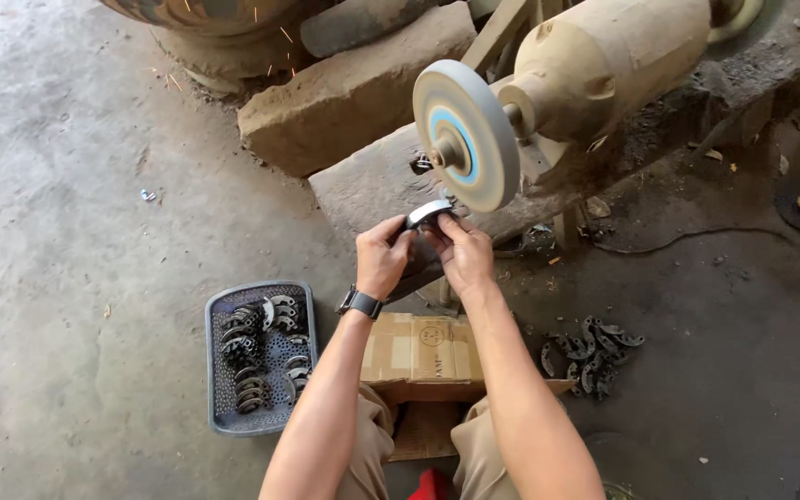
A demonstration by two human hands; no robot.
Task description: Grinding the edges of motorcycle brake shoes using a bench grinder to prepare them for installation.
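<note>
Nearby, grinding wheel (pixel 467 135) above curved metal piece (pixel 430 213); tray (pixel 218 370) left.

A grey plastic tray (pixel 218 370) sits on the concrete floor (pixel 67 278) at left, holding curved metal pieces. A cardboard box (pixel 421 349) lies between the knees. A loose heap of dark curved metal parts (pixel 591 351) rests on the floor at right. Two rough stone blocks (pixel 349 88) lie behind the machine. A black cable (pixel 687 239) trails across the floor.
</note>
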